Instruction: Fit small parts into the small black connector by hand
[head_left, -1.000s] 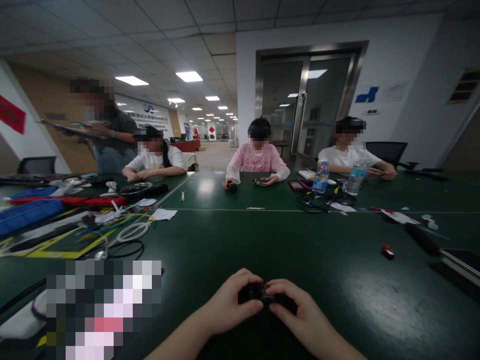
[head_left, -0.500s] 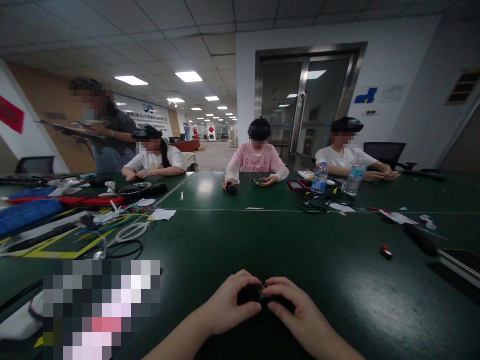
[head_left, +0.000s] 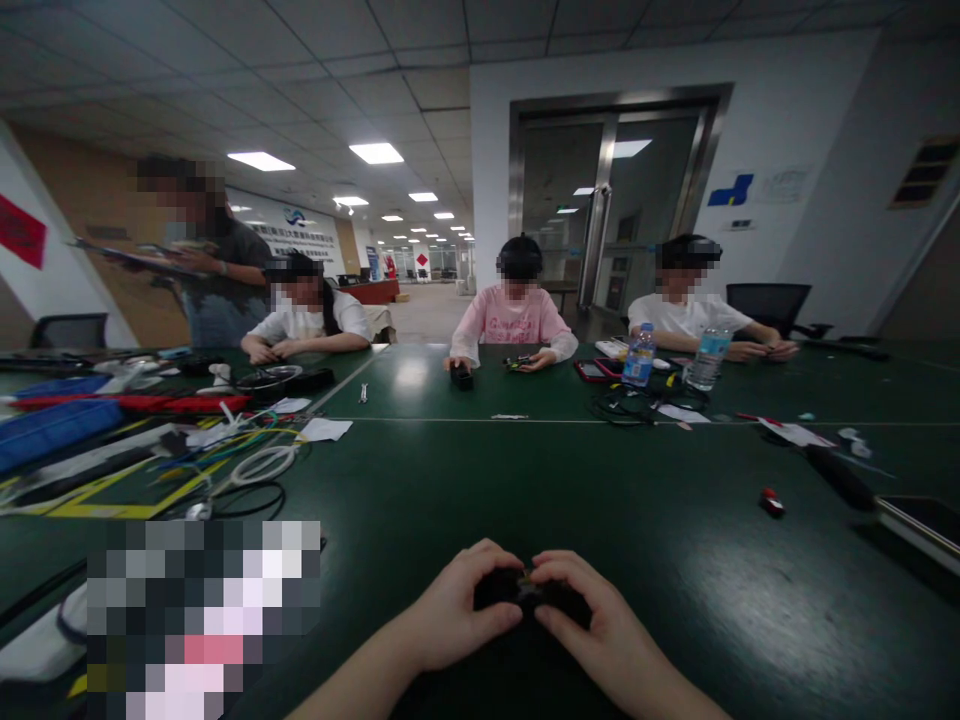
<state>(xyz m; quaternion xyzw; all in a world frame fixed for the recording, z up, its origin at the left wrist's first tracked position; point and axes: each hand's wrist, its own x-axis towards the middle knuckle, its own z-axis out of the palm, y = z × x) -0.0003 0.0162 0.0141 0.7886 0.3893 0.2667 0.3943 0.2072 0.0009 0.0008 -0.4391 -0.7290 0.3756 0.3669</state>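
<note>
Both my hands rest low on the dark green table (head_left: 465, 480), close to its near edge. My left hand (head_left: 457, 610) and my right hand (head_left: 600, 625) curl their fingers around one small black part (head_left: 517, 588) held between them. Only the top of that part shows; the rest is hidden by my fingers, so I cannot make out what it is.
A small red-and-black piece (head_left: 770, 502) lies to the right. Cables, white tubing and blue trays (head_left: 52, 425) crowd the left side. Across the table three seated people work with small parts, next to water bottles (head_left: 639, 356); a fourth person stands at far left.
My hands stay in nearly the same place on the black part, with only slight finger shifts. The view has drifted a little.
</note>
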